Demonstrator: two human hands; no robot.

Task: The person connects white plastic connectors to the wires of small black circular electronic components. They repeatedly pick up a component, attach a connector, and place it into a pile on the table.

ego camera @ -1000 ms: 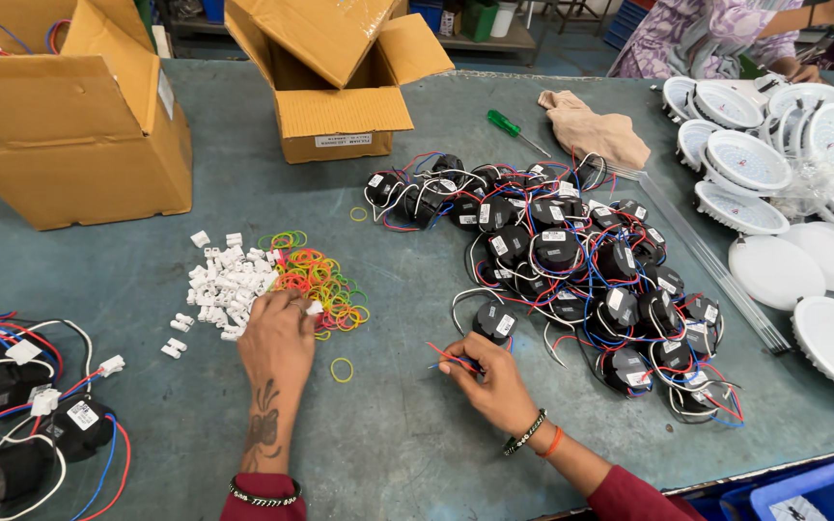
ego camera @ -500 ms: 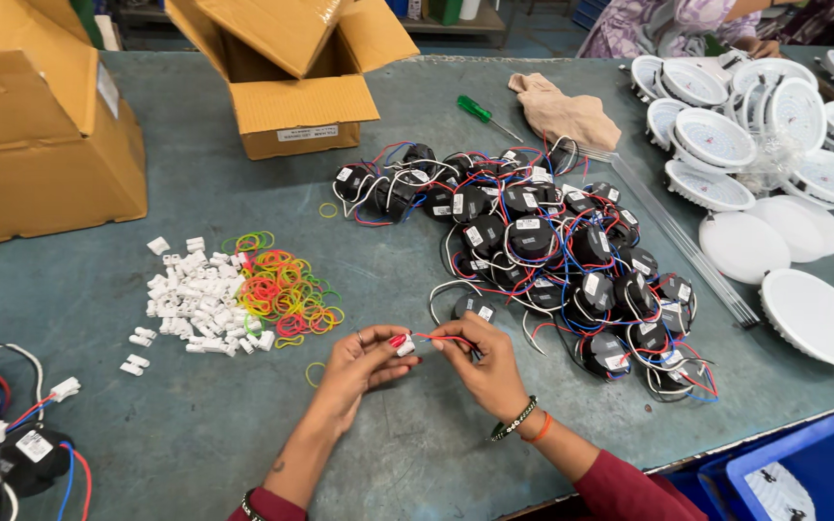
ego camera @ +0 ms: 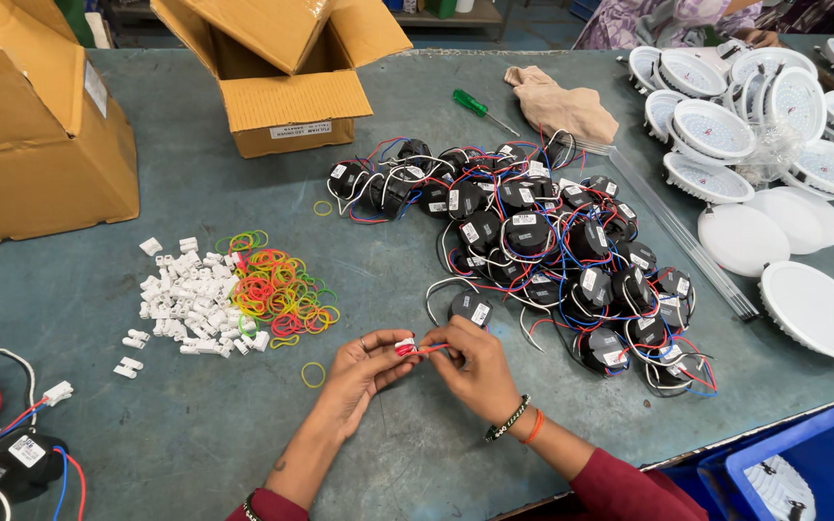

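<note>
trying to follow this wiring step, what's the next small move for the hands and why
Probably push the red wire into the white connector. The left hand pinches the connector, the right hand pinches the wire right beside it, and the two meet between the fingertips. Whether the wire end is already seated is too small to tell.

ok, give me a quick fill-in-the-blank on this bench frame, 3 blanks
1. The left hand pinches a small ____ connector against a red wire held by the right hand.
2. The heap of rubber bands lies directly ____ of the white connector pile in the picture.
3. The screwdriver on the table has a ____ handle.

Missing words: white; right; green
</note>
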